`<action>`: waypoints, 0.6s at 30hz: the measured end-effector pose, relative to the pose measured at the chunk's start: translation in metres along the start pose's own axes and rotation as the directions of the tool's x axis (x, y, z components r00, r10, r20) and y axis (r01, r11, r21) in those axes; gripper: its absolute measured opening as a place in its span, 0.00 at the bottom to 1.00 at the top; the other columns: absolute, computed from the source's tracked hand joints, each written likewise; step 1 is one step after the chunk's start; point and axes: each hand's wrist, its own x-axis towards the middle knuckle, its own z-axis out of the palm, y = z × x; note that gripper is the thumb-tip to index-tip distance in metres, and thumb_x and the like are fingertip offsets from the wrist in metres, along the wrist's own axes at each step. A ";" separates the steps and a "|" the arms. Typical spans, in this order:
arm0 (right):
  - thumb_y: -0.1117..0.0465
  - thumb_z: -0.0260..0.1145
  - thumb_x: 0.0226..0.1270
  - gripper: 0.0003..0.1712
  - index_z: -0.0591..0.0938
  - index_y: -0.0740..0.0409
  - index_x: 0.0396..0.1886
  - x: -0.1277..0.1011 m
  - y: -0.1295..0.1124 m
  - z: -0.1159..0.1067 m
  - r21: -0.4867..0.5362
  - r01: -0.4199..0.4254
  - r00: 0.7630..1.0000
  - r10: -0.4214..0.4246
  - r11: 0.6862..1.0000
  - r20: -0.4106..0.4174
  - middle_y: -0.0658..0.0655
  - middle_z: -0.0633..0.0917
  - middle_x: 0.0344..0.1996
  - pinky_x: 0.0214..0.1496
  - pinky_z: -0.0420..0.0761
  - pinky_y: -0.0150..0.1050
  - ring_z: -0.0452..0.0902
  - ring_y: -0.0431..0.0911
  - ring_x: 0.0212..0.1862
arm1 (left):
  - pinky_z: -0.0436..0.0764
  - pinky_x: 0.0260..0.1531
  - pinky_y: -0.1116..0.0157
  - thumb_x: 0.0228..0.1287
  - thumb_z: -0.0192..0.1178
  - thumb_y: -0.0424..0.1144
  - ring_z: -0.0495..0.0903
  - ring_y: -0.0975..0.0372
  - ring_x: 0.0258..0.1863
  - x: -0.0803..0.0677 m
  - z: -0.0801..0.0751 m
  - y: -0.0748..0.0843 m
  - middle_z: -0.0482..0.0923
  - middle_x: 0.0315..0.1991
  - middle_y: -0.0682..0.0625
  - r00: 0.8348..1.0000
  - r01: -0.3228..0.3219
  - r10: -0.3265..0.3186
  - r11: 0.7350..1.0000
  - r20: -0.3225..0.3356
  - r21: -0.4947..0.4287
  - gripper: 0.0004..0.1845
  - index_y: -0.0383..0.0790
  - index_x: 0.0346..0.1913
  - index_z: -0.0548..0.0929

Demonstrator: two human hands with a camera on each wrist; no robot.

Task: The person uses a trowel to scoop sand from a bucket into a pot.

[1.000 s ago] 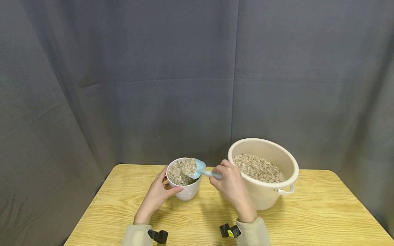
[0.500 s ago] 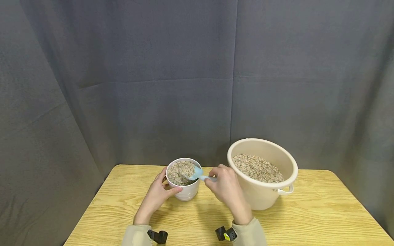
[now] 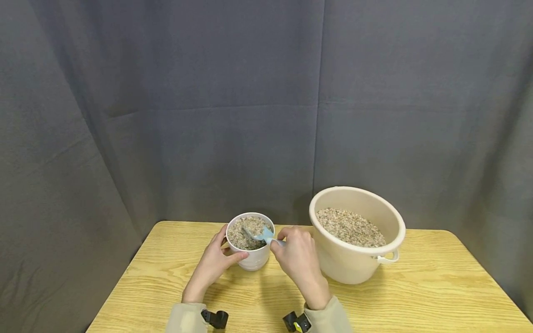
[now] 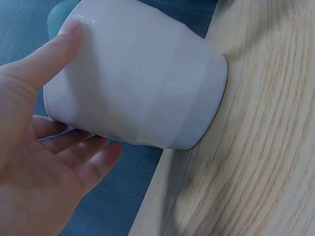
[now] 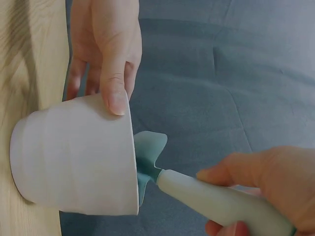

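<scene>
While the left hand (image 3: pixel 214 268) still cups the white pot (image 3: pixel 251 259) at lower centre, the right hand (image 3: pixel 293 259), gripping the scoop (image 3: pixel 262 236), has lowered it into the gravel (image 3: pixel 245 231).

From my head view, my right hand (image 3: pixel 296 263) covers the pale handle of the small light-blue plastic scoop (image 3: pixel 263 235), and the scoop's front edge is buried in the gravel, so I cannot see it. My left fingers (image 3: pixel 219 240) vanish behind the small white ceramic pot (image 3: pixel 251 259). The large cream plastic bucket (image 3: pixel 354 263) hides the table (image 3: pixel 416 296) behind it. In my left wrist view the pot's rim is cut off at the top edge, and the wood grain is blurred. In my right wrist view the pot's wall hides most of the scoop blade.
</scene>
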 end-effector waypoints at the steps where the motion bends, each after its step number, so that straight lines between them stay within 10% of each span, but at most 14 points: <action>1: 0.63 0.72 0.46 0.05 0.84 0.52 0.17 0.000 0.000 0.000 0.002 -0.005 1.000 0.005 1.000 -0.001 0.49 0.79 0.16 0.18 0.71 0.39 0.70 0.46 0.18 | 0.73 0.63 0.56 0.49 0.77 0.45 0.61 0.48 0.70 0.000 0.000 0.000 0.56 0.72 0.40 1.000 0.004 -0.004 1.000 0.001 0.001 0.56 0.44 0.77 0.53; 18: 0.64 0.72 0.51 0.06 0.85 0.53 0.18 0.004 0.001 -0.005 0.068 -0.043 0.999 0.042 0.997 0.011 0.43 0.73 0.10 0.18 0.66 0.35 0.65 0.41 0.17 | 0.70 0.64 0.49 0.52 0.76 0.36 0.59 0.43 0.70 0.001 0.002 0.002 0.54 0.72 0.35 1.000 0.016 -0.016 1.000 -0.003 -0.019 0.54 0.39 0.77 0.52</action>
